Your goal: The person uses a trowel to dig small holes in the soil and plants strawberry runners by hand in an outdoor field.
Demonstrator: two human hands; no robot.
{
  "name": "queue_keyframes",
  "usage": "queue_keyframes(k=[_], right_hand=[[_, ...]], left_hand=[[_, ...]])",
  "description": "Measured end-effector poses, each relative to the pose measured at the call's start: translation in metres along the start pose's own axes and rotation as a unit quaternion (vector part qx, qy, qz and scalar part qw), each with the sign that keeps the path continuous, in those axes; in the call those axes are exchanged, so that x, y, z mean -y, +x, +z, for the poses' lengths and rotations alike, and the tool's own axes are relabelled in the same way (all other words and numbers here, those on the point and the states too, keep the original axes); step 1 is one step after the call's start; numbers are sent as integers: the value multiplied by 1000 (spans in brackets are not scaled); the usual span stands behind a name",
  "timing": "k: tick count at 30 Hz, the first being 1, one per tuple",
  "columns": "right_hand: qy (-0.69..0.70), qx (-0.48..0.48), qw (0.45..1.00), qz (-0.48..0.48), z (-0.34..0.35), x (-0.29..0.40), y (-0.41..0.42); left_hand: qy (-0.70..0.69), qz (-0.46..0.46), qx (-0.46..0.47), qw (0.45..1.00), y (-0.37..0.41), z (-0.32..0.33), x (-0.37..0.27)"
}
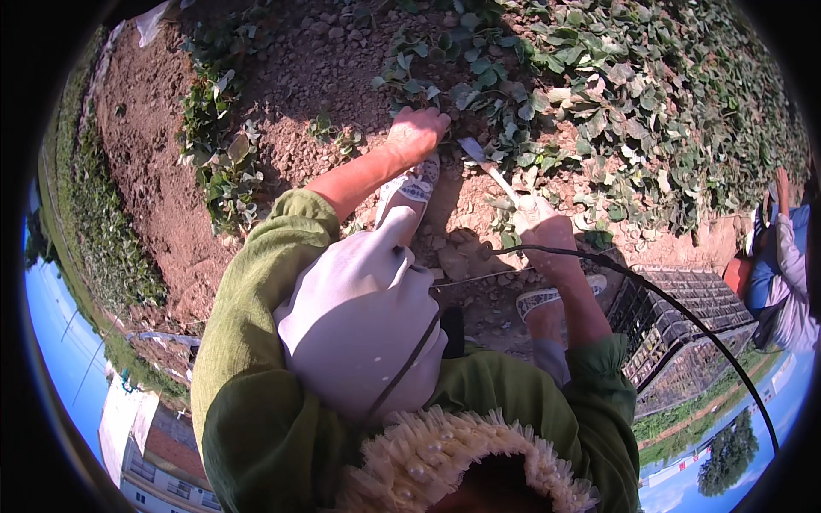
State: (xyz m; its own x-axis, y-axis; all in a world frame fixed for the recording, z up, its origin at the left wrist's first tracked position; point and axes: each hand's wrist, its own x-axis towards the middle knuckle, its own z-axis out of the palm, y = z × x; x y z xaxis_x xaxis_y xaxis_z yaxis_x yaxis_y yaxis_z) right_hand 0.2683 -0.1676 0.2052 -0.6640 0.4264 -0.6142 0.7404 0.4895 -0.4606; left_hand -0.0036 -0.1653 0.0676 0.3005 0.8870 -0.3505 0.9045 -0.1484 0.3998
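Note:
My right hand (542, 221) grips the pale handle of a small hand trowel (473, 149), whose flat metal blade rests by the soil at the edge of some leaves. To the left of the blade, my left hand (418, 131) is low over the ground with curled fingers. Leafy strawberry plants (490, 70) grow just beyond it; whether the fingers hold a stem is hidden. A small seedling (337, 136) stands in the crumbly reddish soil (288, 151) left of that hand.
A dense bed of strawberry leaves (667, 109) covers the right. A dark plastic crate (686, 333) stands beside my right arm, with another person (786, 269) crouching beyond it. A black cable (673, 304) arches across my right forearm. My patterned shoe (414, 183) is close under my left hand.

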Motion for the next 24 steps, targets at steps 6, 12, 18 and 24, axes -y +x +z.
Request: queue_keyframes(k=[6,12,18,24], right_hand=[[112,-150,980,73,15,19,26],[194,-15,954,226,-4,34,38],[249,-61,938,231,5,40,38],[184,-20,950,250,-6,44,42]], left_hand=[[-32,-44,6,998,-2,-27,-14],[54,-21,-189,980,-2,-64,23],[155,-12,-162,974,0,-58,57],[185,-233,-191,935,-39,-79,113]])
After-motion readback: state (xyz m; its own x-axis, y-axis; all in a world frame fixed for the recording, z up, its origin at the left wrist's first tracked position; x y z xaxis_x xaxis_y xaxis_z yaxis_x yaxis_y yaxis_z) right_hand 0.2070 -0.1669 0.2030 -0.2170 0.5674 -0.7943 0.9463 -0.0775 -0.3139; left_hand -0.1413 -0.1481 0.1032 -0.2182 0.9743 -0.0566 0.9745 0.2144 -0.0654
